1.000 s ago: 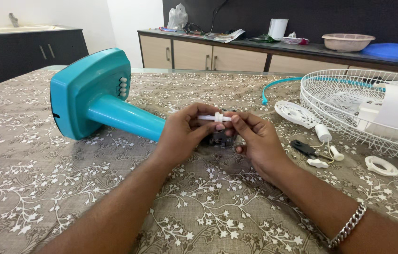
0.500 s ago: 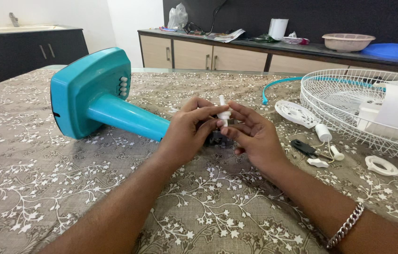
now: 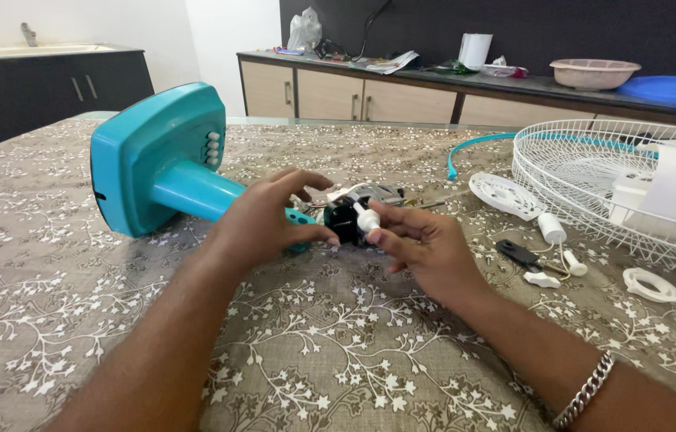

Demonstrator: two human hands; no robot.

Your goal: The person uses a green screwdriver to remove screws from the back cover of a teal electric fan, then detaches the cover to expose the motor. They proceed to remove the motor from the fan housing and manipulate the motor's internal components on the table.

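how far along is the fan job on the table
Done: the fan is apart, with its teal stand lying on its side and the wire guard and small white parts set aside. In hand: the left hand steadies the black motor block while the right hand holds a white peg at it. Left: the loose parts.

On a table (image 3: pixel 74 320) covered with a floral brown cloth, the left hand (image 3: pixel 262 224) rests over the teal fan stand (image 3: pixel 162 160) where its neck meets the black motor block (image 3: pixel 344 220). The right hand (image 3: pixel 422 248) pinches a small white plastic pin (image 3: pixel 365 218) against that block. To the right lie a white wire fan guard (image 3: pixel 594 176), a teal rim band (image 3: pixel 474 144), a white ring (image 3: pixel 648 284) and small white knobs (image 3: pixel 550 228).
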